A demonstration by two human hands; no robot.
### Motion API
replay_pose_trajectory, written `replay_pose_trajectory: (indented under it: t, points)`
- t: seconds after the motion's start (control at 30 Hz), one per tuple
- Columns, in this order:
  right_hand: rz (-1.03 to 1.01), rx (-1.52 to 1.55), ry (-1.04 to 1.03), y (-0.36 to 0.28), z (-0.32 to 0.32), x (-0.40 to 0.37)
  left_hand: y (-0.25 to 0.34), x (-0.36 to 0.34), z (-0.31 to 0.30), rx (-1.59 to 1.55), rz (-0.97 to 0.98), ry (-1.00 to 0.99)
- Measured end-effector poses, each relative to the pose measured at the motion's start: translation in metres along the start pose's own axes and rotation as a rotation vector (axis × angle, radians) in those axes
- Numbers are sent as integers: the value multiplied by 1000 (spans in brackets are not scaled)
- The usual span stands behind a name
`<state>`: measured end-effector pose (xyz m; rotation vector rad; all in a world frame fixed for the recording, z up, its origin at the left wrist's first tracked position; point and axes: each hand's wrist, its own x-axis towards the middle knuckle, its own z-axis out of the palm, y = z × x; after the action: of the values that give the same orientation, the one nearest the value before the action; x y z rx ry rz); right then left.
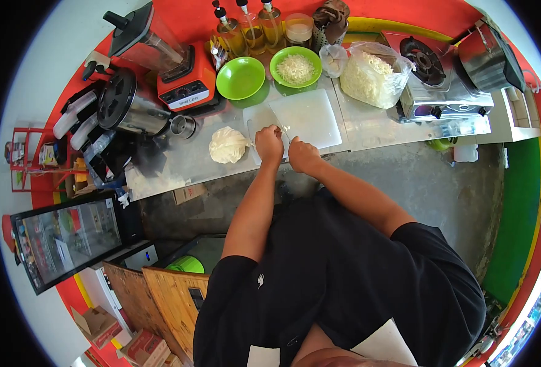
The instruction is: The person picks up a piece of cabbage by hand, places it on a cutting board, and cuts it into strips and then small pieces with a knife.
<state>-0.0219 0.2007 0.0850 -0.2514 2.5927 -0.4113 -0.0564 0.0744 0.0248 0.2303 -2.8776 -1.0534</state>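
A white cutting board (313,116) lies on the metal counter. My right hand (304,155) is closed at the board's near edge, around the handle of a knife. The thin knife blade (276,115) points away and to the left over the board. Just left of the blade, my left hand (269,144) has its fingers curled together; what they pinch is too small to make out. Small white bits lie by the blade. Beside my left hand sits a knotted white plastic bag (228,145). Beyond the board stand an empty green bowl (240,78) and a green bowl (279,80) of shredded white food (295,69).
A red blender (188,92) and a steel pot with black lid (133,107) stand left, near a small metal cup (183,126). Pump bottles (253,33) line the back. To the right are a clear bag of pale food (374,76) and a gas stove (445,92).
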Motion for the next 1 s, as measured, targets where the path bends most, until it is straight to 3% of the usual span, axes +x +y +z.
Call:
replay_pose_trajectory:
  t: [0.17,0.4,0.77,1.0]
  points:
    - [15,121,-24,11,2,-10,22,-11,0,160,-2,159]
    - [-34,89,-37,16,-2,-11,24,-12,6,254,42,199]
    - [-24,21,-14,13,5,6,14,-6,-6,196,47,16]
    - [27,-26,-63,8,7,-6,11,-6,-10,123,29,11]
